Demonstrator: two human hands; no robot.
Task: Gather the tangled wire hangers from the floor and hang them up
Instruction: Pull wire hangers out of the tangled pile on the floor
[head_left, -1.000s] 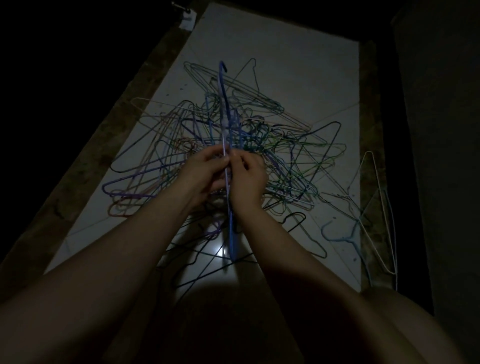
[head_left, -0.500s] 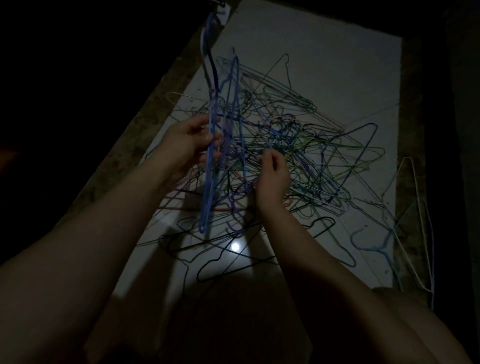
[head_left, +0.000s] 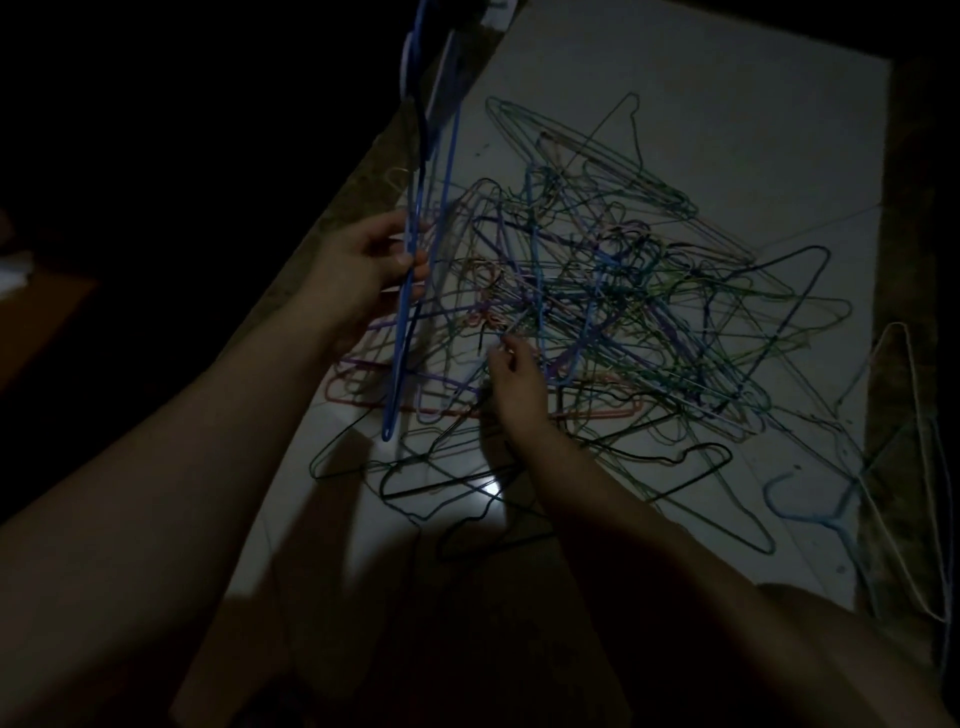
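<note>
The pale floor (head_left: 675, 78) runs from 6 o'clock up to 12, dimly lit. On it the tangled pile of wire hangers (head_left: 623, 291) spreads from the centre out toward 3 o'clock, its wires crossing every way. At the pile's 9 o'clock edge a blue hanger (head_left: 397, 353) is lifted clear, seen edge-on, its long axis running 12 to 6, narrow lower tip pointing down at 6. The left hand (head_left: 374, 270) grips it mid-length, fingers wrapped round the wire. The right hand (head_left: 514, 379) reaches into the pile's 7 o'clock edge, fingers curled; whether it pinches a wire cannot be told
</note>
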